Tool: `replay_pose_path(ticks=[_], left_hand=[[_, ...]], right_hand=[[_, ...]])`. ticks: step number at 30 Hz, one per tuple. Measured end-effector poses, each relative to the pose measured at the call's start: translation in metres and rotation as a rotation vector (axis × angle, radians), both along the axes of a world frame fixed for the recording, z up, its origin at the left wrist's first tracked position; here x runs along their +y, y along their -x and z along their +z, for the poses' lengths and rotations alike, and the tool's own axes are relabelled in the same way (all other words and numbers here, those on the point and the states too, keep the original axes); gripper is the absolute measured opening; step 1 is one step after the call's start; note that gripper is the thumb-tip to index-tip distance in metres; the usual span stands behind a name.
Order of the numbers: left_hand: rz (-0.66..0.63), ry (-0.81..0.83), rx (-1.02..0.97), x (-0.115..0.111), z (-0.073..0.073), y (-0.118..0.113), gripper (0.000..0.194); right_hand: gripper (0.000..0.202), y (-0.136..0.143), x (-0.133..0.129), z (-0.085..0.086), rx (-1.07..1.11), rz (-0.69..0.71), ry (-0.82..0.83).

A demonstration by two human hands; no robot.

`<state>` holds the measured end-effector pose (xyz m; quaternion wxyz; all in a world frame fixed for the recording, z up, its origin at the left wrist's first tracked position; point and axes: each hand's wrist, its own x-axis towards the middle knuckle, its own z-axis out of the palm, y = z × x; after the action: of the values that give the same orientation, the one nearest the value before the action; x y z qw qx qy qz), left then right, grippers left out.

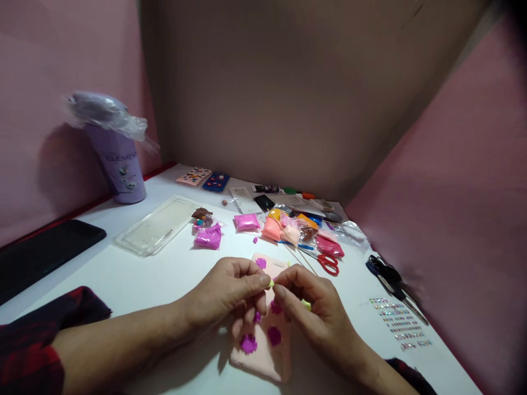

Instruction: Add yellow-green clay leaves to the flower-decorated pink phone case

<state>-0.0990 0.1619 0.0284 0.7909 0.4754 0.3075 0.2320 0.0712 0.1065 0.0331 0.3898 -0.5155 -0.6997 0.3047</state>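
Scissors (323, 258) — just beyond right hand (319, 304)

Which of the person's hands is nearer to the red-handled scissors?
Right. The right hand is on the near side of the red-handled scissors, apart from them; the left hand is farther off, to the left of the right hand.

A purple cup (117, 164) stands beyond and left of the fingers (256, 283); a black phone (49, 252) lies left, a dark bundle (389, 274) right.
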Motion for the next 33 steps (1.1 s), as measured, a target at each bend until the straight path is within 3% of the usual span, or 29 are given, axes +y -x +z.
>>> replay_pose_path(ticks=[33], left_hand=[[-0.047,0.024,-0.042,-0.0004,-0.0032,0.0015,0.022]], right_hand=[[0.018,0.0005,0.0009,-0.0002,-0.019,0.001,0.005]])
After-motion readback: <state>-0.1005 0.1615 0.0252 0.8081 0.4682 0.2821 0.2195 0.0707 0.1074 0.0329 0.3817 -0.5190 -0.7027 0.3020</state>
